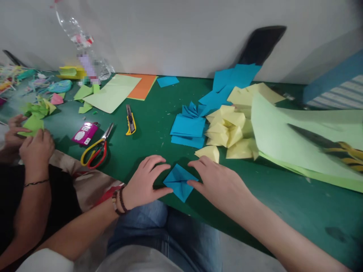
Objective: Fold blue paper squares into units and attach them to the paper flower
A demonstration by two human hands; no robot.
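Note:
A blue paper square (178, 189) with creases and folded flaps lies like a diamond near the front edge of the green table (150, 132). At its left corner is my left hand (146, 181), thumb and fingers apart, holding nothing. My right hand (217, 181) curves over the right side, its thumb tip at the paper and its fingers spread from the thumb. Just beyond the paper sit a stack of blue squares (187, 126) and a heap of folded pale yellow pieces (227, 126).
Scissors (98, 151), a yellow cutter (130, 121) and a purple box (85, 133) lie to the left. Another person's hands (38, 145) hold green paper at far left. Large green sheets (283, 128) with more scissors on top cover the right side.

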